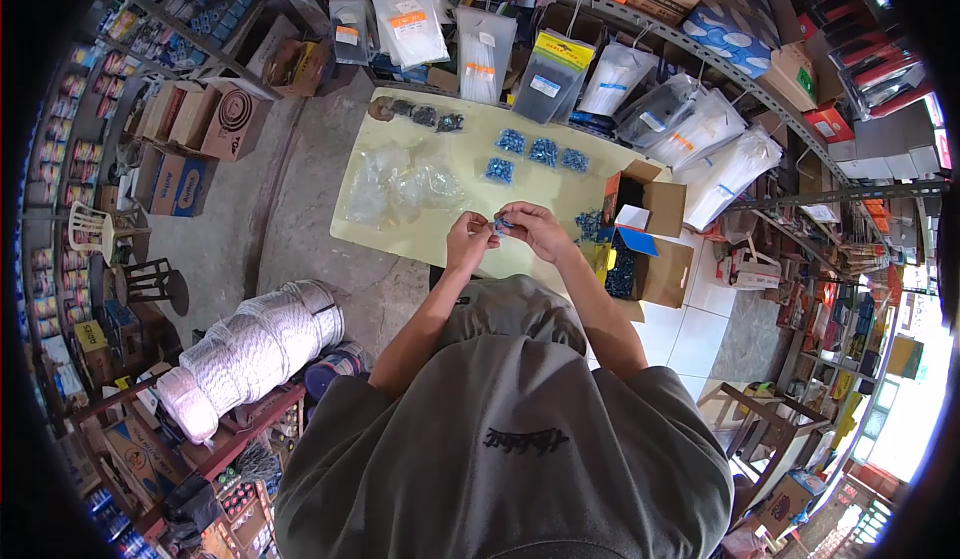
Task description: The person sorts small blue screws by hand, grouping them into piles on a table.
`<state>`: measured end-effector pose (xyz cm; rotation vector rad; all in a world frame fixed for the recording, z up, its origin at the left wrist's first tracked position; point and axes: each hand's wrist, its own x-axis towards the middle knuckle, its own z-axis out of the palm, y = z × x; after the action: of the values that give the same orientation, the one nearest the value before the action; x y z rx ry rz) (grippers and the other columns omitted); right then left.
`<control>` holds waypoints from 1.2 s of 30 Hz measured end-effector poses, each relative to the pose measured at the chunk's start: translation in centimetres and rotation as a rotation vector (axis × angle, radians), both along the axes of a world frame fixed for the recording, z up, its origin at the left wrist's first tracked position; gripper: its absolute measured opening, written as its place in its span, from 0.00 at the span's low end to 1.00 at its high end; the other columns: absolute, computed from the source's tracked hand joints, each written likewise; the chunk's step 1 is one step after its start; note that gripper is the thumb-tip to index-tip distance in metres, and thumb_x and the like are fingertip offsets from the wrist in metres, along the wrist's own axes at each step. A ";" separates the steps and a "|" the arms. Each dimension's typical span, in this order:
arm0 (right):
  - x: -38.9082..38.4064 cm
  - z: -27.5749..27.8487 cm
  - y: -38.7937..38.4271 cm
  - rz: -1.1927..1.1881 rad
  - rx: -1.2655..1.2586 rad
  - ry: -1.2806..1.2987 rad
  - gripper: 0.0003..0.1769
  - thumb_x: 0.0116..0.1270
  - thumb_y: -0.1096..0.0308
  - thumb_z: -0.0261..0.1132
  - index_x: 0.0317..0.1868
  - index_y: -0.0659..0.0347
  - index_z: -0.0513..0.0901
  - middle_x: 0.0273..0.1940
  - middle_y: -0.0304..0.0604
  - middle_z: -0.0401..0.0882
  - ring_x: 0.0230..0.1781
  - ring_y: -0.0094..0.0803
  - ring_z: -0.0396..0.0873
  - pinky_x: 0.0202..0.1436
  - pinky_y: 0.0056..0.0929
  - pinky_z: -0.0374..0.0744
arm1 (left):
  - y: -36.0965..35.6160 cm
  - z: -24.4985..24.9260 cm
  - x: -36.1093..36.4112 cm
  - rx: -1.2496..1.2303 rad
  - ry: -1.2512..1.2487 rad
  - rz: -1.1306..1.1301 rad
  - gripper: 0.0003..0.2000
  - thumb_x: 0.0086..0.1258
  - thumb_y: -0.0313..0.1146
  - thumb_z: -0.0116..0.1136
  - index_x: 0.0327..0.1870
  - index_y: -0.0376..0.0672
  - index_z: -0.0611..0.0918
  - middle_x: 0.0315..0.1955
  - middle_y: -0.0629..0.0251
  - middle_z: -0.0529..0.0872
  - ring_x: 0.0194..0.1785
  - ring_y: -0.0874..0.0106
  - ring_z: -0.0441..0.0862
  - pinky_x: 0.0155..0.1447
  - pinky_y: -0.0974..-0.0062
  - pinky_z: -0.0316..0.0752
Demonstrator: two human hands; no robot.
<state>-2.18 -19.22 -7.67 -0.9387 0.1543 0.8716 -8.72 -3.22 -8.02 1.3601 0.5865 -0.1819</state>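
Over the near edge of the pale yellow table (470, 149), my left hand (470, 242) and my right hand (536, 230) meet with fingertips pinched together. Between them is a small blue piece (499, 226), too small to make out exactly. Beyond the hands lie several small clear bags of blue pieces (543, 151). To the left is a spread of empty clear plastic bags (400, 181). Loose blue pieces (588, 224) lie right of my right hand, beside an open cardboard box (664, 209). More dark blue pieces (621, 271) fill a nearer open box.
Small packets of dark pieces (425, 116) lie at the table's far left. Packs of cable ties (483, 54) hang from a rack behind the table. A big roll of white rope (255, 344) stands at lower left. Stocked shelves line both sides.
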 end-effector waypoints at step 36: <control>0.1 1.3 -0.8 0.078 -0.222 -0.158 0.09 0.68 0.74 0.62 0.47 0.67 0.82 0.46 0.43 0.83 0.45 0.27 0.82 0.50 0.25 0.84 | -0.2 -0.6 -0.1 -0.045 -0.035 0.038 0.06 0.67 0.23 0.58 0.40 0.32 0.74 0.31 0.60 0.78 0.31 0.70 0.85 0.34 0.75 0.86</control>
<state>-2.10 -20.05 -6.37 -1.2241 0.0797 0.8590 -8.86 -3.40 -8.59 1.3049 0.5755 -0.1394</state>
